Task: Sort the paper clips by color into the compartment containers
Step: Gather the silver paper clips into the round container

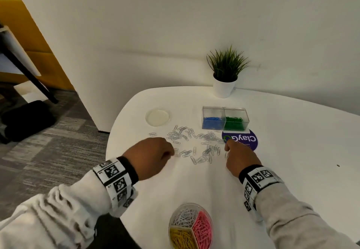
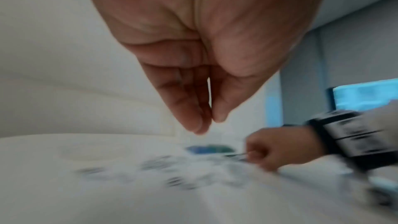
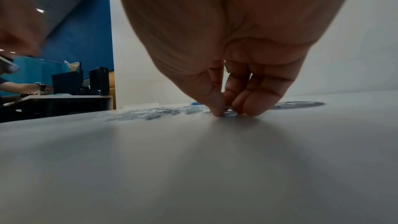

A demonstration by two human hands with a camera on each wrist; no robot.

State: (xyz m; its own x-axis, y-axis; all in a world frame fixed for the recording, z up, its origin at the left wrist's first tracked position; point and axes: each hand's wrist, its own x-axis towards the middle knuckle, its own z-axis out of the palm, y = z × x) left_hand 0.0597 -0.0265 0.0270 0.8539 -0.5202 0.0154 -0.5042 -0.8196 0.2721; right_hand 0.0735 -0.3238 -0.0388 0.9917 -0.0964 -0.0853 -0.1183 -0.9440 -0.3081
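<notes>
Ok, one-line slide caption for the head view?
Both hands, left hand and right hand, work a scatter of white paper clips between the round tray and the clear two-bin box.

Left hand (image 2: pixel 193 48): above white table (image 2: pixel 107 202), fingertips (image 2: pixel 197 125) bunched against thumb, pointing down; nothing visibly held. Right hand (image 2: pixel 277 151): low at table, fingers curled, thin wire-like item at fingertips, black wrist band (image 2: pixel 344 139). Paper clips (image 2: pixel 172 173): blurred scatter between hands. Blue-green smear (image 2: pixel 210 149) behind scatter, unidentifiable.
</notes>
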